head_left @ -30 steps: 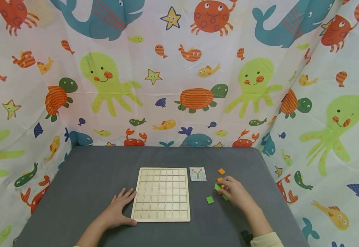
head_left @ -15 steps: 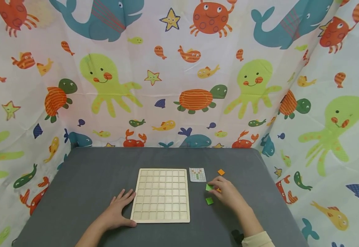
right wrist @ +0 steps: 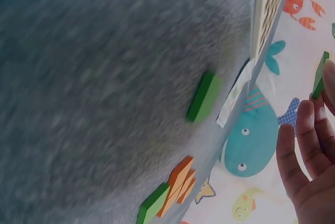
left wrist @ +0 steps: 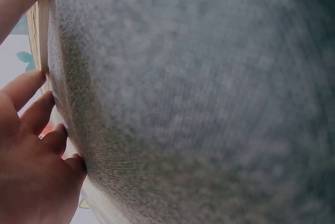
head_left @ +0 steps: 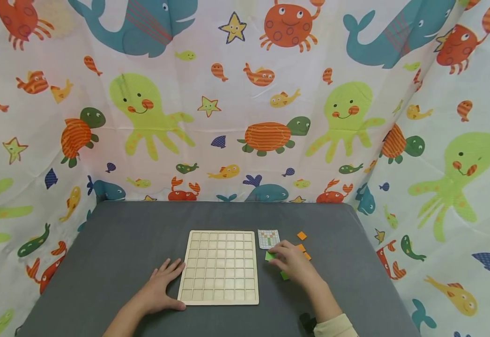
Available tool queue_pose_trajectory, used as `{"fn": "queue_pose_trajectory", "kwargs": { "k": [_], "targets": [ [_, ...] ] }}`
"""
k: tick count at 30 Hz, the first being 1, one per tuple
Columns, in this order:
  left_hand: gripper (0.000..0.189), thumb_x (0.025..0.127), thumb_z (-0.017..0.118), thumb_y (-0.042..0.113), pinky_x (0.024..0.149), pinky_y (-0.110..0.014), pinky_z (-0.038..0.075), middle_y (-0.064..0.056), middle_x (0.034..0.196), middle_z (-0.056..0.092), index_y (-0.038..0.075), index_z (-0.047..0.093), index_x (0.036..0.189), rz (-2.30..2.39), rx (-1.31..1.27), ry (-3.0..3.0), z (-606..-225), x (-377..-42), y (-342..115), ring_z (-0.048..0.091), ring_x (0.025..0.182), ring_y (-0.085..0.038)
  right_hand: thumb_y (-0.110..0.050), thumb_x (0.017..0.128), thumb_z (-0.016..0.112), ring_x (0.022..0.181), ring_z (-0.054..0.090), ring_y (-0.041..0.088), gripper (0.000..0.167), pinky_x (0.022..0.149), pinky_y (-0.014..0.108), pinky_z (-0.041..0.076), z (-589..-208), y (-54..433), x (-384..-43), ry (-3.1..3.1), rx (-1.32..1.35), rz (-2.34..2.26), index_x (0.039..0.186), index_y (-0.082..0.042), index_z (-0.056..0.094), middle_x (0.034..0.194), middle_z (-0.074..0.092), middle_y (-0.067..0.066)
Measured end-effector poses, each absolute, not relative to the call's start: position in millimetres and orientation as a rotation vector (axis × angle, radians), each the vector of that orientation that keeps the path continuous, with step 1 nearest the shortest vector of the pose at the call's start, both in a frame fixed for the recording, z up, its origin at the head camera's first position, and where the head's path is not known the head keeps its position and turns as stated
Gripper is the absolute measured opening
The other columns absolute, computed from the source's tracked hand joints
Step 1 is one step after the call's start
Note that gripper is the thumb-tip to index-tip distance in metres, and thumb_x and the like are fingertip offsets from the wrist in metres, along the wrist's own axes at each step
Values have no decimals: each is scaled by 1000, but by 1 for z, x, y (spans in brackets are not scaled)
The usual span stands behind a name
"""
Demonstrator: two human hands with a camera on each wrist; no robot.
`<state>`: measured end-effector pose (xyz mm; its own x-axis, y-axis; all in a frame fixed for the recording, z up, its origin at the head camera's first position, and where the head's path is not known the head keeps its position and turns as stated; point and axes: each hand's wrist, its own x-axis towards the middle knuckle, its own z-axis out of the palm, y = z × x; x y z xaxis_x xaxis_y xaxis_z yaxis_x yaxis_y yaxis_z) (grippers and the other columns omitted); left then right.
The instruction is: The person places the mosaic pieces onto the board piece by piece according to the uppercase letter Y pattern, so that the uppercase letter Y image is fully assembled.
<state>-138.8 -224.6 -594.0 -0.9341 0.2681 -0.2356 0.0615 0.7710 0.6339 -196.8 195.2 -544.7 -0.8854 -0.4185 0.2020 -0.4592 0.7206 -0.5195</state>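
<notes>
With the table (head_left: 135, 234) cut off at its near edge, my spread left hand (head_left: 159, 289) touches the wooden board's (head_left: 219, 269) left edge and my right hand (head_left: 293, 263) pinches a partly covered green tile (head_left: 268, 256).

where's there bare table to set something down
Bare gray table lies left of the left hand, behind the wooden board up to the far edge, and right of the orange tiles. It is crowded between board and orange tiles, where the right hand holds a green tile near the grid card.
</notes>
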Motion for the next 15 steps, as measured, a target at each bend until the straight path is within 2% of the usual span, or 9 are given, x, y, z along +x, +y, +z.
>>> {"fn": "queue_pose_trajectory", "kwargs": {
  "k": [10,15],
  "targets": [
    [122,57,92,58,117,-72,8,-14,164,31,14,39,157,901,293,2702,-600,-139,-229,11,154,-47,-18,87,80,81,59,8,25,68,25,53,-546,167,-201,-2826,819,894,112,-14,76,103,65,-1],
    [122,57,91,60,118,-72,8,-12,165,31,15,39,157,892,295,2707,-601,-139,-228,11,154,-45,-21,89,78,81,59,9,24,69,26,53,-548,149,-199,-2847,860,877,112,-15,76,106,65,-1]
  ]
}}
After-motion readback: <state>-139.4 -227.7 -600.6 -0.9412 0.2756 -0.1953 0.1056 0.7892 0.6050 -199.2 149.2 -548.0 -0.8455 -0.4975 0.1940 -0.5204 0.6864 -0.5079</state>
